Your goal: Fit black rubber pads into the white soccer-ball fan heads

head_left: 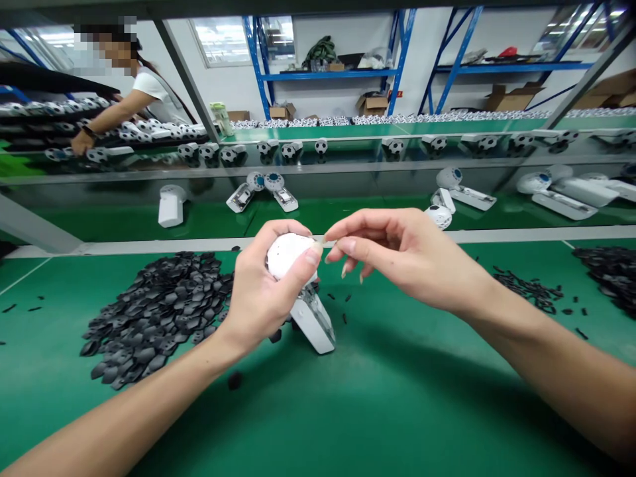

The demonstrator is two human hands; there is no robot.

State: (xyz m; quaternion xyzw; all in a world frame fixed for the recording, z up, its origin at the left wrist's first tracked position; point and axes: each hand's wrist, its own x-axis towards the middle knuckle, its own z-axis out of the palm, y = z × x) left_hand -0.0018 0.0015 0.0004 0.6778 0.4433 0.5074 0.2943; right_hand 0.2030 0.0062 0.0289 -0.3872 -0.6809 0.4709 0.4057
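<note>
Left fingers point(301, 268) gripped the white ball point(284, 254), right fingers point(365, 249) nearly pinched, any hold unclear; close edge work seemed underway, next needing steadiness

White round-headed device point(287, 255), tilted, handle point(314, 326) apparently open-sided

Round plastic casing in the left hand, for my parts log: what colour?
The round casing is white; see the head view.
</note>
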